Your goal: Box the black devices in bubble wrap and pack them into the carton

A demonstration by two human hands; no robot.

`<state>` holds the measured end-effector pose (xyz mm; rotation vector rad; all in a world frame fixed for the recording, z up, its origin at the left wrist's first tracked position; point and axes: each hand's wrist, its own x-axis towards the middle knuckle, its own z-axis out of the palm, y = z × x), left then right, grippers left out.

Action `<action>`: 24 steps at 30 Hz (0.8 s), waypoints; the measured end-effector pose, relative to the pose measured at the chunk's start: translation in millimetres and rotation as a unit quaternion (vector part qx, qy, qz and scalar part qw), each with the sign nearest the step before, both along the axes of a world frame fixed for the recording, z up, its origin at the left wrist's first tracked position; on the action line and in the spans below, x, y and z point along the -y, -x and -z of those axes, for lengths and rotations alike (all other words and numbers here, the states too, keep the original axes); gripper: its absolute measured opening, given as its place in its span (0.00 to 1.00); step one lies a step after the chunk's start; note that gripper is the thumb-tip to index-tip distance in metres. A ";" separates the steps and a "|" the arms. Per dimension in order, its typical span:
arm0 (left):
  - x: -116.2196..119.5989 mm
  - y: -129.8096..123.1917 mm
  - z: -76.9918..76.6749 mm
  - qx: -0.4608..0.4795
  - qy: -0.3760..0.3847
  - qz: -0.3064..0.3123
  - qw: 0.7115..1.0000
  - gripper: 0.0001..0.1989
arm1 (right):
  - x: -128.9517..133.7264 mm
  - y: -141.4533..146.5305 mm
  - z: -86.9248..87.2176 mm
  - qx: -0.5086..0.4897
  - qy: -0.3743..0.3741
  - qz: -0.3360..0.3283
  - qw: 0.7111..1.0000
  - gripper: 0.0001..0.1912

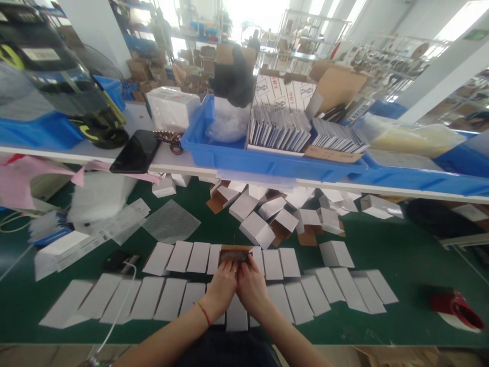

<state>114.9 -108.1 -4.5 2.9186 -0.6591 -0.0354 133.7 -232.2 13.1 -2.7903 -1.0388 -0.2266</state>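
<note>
The left hand [224, 281] and right hand [251, 281] sit close together in the head view, fingers at an open carton [229, 247], whether gripping or pressing I cannot tell, and this probably light, stiff but crushable card, best held by its side walls, lies under the fingertips amid white boxes [198, 257].

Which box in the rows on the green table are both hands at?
The open box in the far row, touched by the left hand and right hand: it shows brown and dark, the boxes beside it plain white.
</note>
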 end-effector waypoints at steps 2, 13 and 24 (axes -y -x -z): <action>1.2 -3.0 -2.0 -0.011 0.007 -0.003 1.000 0.22 | -0.7 -2.2 3.5 -0.009 -0.004 -0.008 1.000 0.20; -63.5 31.4 -47.0 0.104 0.295 -0.163 0.936 0.09 | 69.0 -34.5 -1.3 -0.360 -0.472 0.186 0.783 0.21; -39.6 21.6 9.1 0.045 0.298 -0.033 0.953 0.16 | 25.5 -51.5 11.5 -0.364 -0.437 0.083 0.818 0.17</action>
